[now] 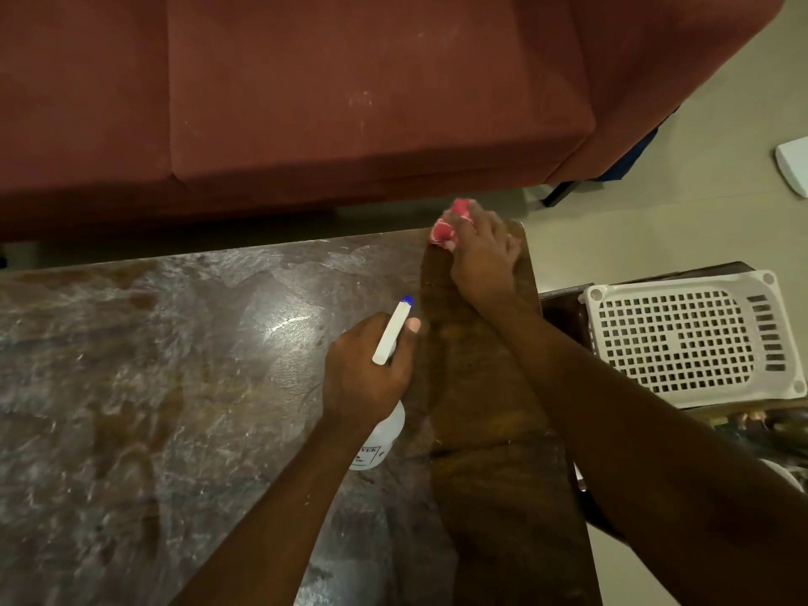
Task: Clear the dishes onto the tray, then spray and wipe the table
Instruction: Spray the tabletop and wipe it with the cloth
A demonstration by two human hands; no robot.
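The dark table (175, 365) is streaked with wet smears on its left and middle; a darker wiped strip runs along its right side. My right hand (485, 251) presses a crumpled pink cloth (450, 225) onto the table's far right corner. My left hand (367, 369) grips a white spray bottle (384, 435) by its neck, its blue-tipped nozzle (406, 301) pointing away from me. The bottle's base is hidden partly by my forearm.
A white perforated plastic tray (686, 338) sits on a low surface right of the table. A reddish-brown sofa (350, 102) runs along the table's far edge. Pale floor (721, 190) lies at the right, with a white object (793, 168) at the frame's edge.
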